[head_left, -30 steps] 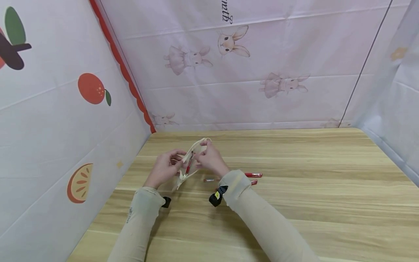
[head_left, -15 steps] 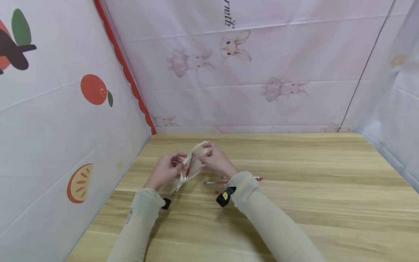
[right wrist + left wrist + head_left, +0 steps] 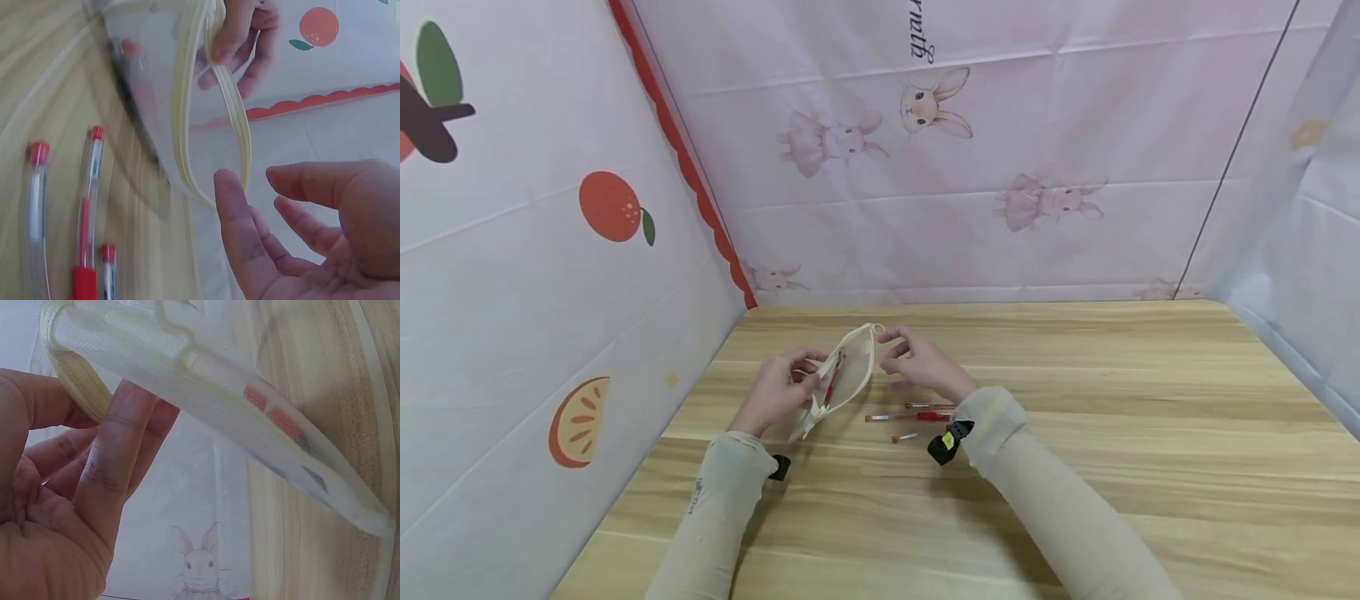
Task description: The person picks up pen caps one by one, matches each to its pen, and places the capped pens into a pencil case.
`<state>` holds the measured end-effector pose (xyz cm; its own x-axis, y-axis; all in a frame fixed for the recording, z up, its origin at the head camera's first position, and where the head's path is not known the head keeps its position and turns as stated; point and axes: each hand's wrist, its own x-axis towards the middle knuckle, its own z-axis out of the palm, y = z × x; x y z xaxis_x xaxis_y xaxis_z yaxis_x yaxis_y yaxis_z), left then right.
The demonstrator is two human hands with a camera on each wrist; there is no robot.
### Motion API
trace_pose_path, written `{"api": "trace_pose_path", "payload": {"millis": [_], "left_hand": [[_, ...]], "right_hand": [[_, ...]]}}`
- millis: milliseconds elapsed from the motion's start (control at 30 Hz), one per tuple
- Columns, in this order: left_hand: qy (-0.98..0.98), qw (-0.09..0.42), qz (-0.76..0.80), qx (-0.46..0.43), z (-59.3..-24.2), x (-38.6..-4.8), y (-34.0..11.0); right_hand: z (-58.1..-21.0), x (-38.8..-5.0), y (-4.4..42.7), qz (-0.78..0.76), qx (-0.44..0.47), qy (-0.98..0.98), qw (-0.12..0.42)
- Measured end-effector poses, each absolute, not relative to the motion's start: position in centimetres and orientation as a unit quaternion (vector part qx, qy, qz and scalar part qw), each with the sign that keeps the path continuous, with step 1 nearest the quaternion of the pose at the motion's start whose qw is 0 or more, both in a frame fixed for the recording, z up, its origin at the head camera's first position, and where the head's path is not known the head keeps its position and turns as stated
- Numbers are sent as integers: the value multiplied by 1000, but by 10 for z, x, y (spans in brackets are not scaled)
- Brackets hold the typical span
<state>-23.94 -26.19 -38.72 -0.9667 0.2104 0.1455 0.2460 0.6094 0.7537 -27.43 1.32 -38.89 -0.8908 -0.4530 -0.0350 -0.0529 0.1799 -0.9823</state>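
A translucent zip pouch (image 3: pixel 856 371) with a cream zipper edge is held up off the table, its mouth gaping. My left hand (image 3: pixel 775 388) pinches one side of the mouth between thumb and fingers. Inside lies a red pen (image 3: pixel 831 387); in the left wrist view its red part (image 3: pixel 284 423) shows through the wall. Just right of the zipper's ring pull is my right hand (image 3: pixel 928 367), fingers loosely bent and holding nothing. Below it, red pens (image 3: pixel 934 416) with clear barrels lie on the table, partly covered by the right wrist in the head view.
The wood-grain table (image 3: pixel 1120 467) extends to the right and toward me. A printed cloth (image 3: pixel 1000 250) hangs behind it, and another cloth wall (image 3: pixel 647 333) closes off the left side.
My right hand has come out of the pouch's mouth and moved right, leaving the pen inside. The left hand keeps its pinch on the pouch in nearly the same place.
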Motion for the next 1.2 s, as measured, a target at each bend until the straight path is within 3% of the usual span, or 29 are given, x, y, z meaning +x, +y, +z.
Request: {"api": "trace_pose_path", "payload": {"millis": [200, 567, 867, 1200], "left_hand": [[-900, 21, -416, -126, -388, -239, -261], [-900, 17, -416, -125, -386, -237, -259], [-901, 16, -415, -127, -387, -238, -259], [-899, 8, -418, -127, -389, -238, -259]], "right_hand": [[-389, -274, 34, -558, -207, 789, 156], [-394, -277, 71, -377, -376, 842, 89], [-400, -273, 88, -301, -341, 881, 132], [-410, -269, 90, -253, -357, 888, 140]]}}
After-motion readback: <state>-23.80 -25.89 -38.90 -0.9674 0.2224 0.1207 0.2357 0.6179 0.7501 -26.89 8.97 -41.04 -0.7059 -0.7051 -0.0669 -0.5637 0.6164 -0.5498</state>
